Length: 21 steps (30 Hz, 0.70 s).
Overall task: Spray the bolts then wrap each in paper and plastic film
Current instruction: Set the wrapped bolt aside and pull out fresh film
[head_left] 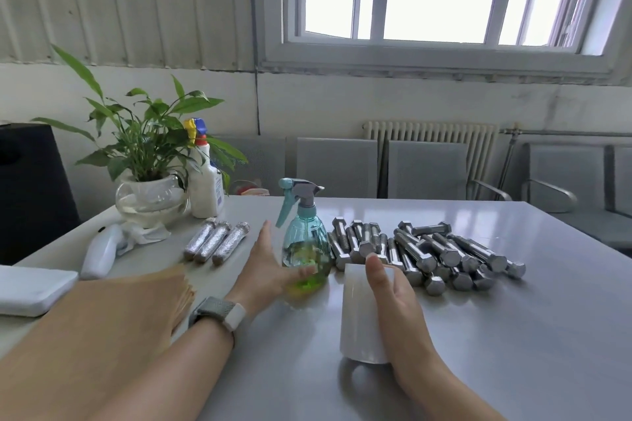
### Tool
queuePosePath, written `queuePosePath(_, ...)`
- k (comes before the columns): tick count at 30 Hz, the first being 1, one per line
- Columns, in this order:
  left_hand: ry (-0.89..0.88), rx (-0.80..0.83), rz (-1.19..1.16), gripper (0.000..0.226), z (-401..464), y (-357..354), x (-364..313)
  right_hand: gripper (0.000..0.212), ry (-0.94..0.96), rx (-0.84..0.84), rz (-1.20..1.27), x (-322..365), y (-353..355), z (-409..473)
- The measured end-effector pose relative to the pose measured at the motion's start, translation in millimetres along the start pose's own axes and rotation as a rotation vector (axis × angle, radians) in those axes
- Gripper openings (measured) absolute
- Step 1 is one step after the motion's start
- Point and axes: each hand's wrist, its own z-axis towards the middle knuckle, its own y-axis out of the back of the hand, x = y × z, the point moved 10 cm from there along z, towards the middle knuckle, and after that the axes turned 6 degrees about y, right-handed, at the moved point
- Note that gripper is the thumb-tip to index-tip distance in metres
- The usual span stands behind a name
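Note:
A teal spray bottle [305, 236] with green liquid stands mid-table. My left hand [265, 270] is open just left of it, thumb reaching toward its base, fingers straight. To the bottle's right lies a pile of several bare steel bolts [427, 255]. My right hand [393, 294] holds a white roll of plastic film [359, 314] upright on the table, thumb over its top edge. Three wrapped bolts [215, 242] lie side by side to the left. A stack of brown paper sheets [102, 328] covers the near left.
A potted plant in a glass bowl [150, 195] and a white cleaner bottle [205, 188] stand at the back left. A white handheld device [102, 249] and a white box [30, 290] lie left. Grey chairs [427, 167] stand beyond the grey table [513, 335].

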Motion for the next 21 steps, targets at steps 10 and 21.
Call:
queuePosePath(10, -0.354, -0.269, 0.060, 0.009, -89, 6, -62, 0.066, 0.051, 0.093, 0.105, 12, -14, -7)
queuePosePath(21, -0.412, -0.155, 0.077, 0.018, -102, -13, -51, 0.060, 0.142, 0.196, 0.109, 20, -22, -11)
